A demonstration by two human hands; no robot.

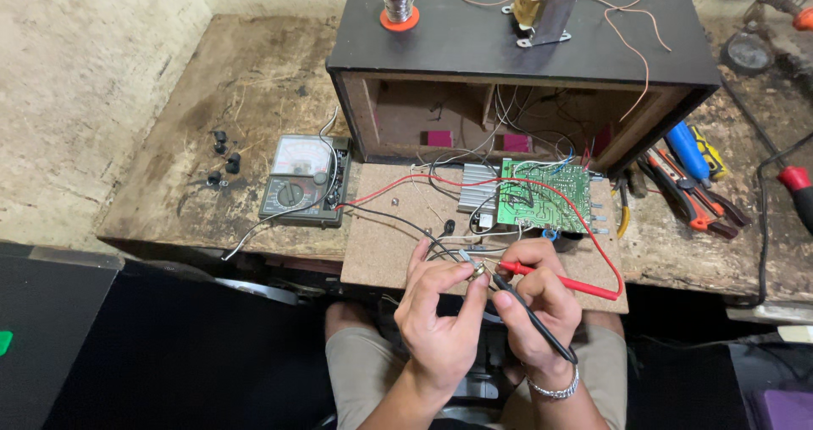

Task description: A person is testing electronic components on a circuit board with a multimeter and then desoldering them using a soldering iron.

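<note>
Down near the front edge of the fibreboard panel (381, 252), the left hand (440, 316) pinches a small metal component (476, 269) between thumb and fingertips, closed snugly around it, with its short silvery stub angled up and to the left. The right hand (538, 303) is closed on two meter probes at once: the red probe (550, 276) lies nearly level, its long axis running left to right with the tip pointing left at the component, while the black probe (529, 311) slants from lower right up to upper left, its tip meeting the same part. Just behind the hands sits the green circuit board (544, 195), and the analogue multimeter (305, 180) rests further left on the worn bench (212, 100).
</note>
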